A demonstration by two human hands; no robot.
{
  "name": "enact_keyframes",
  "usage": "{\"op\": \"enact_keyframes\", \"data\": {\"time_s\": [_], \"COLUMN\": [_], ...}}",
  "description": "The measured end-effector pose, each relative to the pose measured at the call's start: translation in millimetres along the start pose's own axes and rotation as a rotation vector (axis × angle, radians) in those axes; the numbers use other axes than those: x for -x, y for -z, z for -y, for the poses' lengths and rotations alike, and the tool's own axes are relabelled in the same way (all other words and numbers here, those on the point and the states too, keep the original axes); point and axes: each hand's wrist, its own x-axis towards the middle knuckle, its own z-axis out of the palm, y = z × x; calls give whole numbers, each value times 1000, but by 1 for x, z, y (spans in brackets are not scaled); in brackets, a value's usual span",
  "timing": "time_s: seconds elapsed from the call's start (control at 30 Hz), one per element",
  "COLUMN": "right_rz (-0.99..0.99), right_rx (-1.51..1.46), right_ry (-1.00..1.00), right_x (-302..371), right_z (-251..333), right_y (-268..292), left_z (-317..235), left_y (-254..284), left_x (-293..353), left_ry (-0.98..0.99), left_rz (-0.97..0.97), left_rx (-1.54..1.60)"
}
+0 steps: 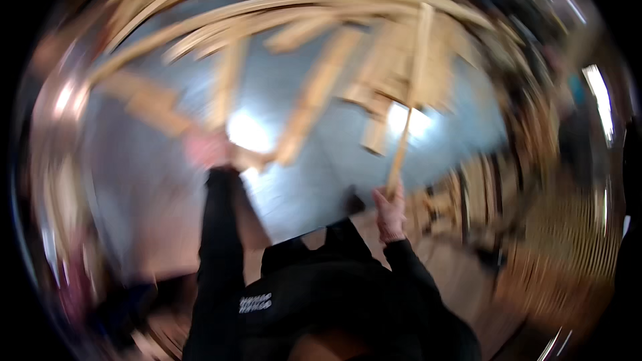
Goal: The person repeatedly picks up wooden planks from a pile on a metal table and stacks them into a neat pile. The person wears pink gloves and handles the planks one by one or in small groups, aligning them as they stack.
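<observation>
My right hand [390, 212] is closed round the lower end of a long, narrow wooden strip [409, 117]. The strip points away from me, its far end over several pale boards [388, 63] lying side by side. Over the left part of the grey metal table [267, 80], my left hand [208, 148] is smeared by motion, so its fingers cannot be read. Right by it are the near end of an upright-running board [229, 87], a slanting board [157, 108] and a short piece of wood [251, 159]. I cannot tell whether it grips any of them.
A single board [317, 97] lies in the middle of the table. Long planks [267, 3] are heaped across its far side. Upright wood pieces [478, 187] stand at the right, near stacked wood [568, 254]. Much of the surroundings is blurred.
</observation>
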Motion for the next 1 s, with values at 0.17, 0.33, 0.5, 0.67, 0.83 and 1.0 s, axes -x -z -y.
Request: {"op": "enact_keyframes", "data": {"time_s": [0.17, 0.33, 0.5, 0.67, 0.83, 1.0], "right_rz": [-685, -839, -732, -598, -701, -500], "right_rx": [550, 178, 204, -327, 474, 613], "right_ry": [419, 20, -234, -364, -363, -488], "right_x": [-46, -110, -282, -422, -493, -502], "right_z": [-27, -110, -95, -102, -114, -81], "right_y": [197, 412, 487, 529, 554, 549], "left_z": [6, -8, 86, 44, 8, -1], "left_y": [-22, -80, -91, -101, -122, -113], "left_x": [29, 105, 71, 126, 140, 195], "left_ry": [192, 302, 401, 517, 493, 395], "left_rz": [36, 112, 545, 462, 566, 338], "left_rx": [-143, 148, 512, 524, 528, 443]}}
